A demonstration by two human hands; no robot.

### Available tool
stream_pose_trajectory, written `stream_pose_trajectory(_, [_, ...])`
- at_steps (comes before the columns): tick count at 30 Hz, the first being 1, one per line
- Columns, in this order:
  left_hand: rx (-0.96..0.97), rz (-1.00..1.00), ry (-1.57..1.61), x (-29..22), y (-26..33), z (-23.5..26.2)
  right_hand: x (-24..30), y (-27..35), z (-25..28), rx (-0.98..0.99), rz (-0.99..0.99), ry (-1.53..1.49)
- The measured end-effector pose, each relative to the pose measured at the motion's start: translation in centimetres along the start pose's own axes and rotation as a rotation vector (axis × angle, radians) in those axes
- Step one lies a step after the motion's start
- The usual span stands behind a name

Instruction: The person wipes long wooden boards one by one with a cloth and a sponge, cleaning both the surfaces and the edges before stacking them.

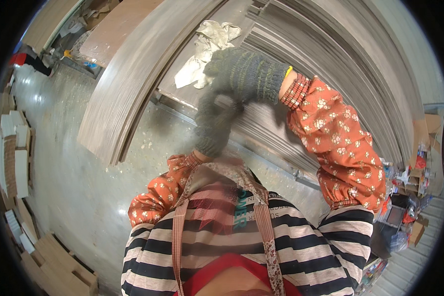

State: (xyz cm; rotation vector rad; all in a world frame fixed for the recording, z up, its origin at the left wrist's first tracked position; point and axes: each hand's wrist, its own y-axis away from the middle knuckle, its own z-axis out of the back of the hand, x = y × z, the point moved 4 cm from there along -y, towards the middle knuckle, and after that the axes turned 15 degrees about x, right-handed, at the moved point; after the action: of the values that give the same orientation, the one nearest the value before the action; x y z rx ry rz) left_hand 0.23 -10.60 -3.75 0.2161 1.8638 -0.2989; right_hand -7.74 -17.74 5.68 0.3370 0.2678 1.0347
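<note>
Both my hands wear dark grey-green knitted gloves and meet in front of my chest. My right hand [246,74] reaches in from the right, its fingers bent over toward the left one. Below it, my left hand [214,118] points upward, and the two gloves overlap. Motion smears the fingers, so whether anything is between them does not show. Just beyond the gloves a crumpled white cloth [209,42] lies on a grey surface. A stack of grey wood-grain boards [301,59] lies under and beyond my right hand.
Another pile of long grey wood-grain boards [138,64] stands to the left, its near end jutting over the floor. Stacked panels [15,153] line the far left. A person's legs [34,61] show at upper left. Boxes and clutter [404,212] sit at right.
</note>
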Motion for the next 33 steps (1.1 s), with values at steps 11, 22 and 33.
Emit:
stream_pose_trajectory(11, [-0.047, -0.219, -0.314, 1.0, 0.1, 0.4, -0.1, 1.2, -0.5, -0.109, -0.037, 0.068])
stream_pose_trajectory(22, [-0.177, -0.109, -0.369, 2.4, -0.4, 1.6, 1.7, 1.2, 2.4, 0.017, 0.049, 0.085])
stream_pose_trajectory(33, [-0.143, -0.05, -0.336, 1.8, -0.3, 1.6, 1.2, 0.0, 2.6, -0.047, 0.003, 0.075])
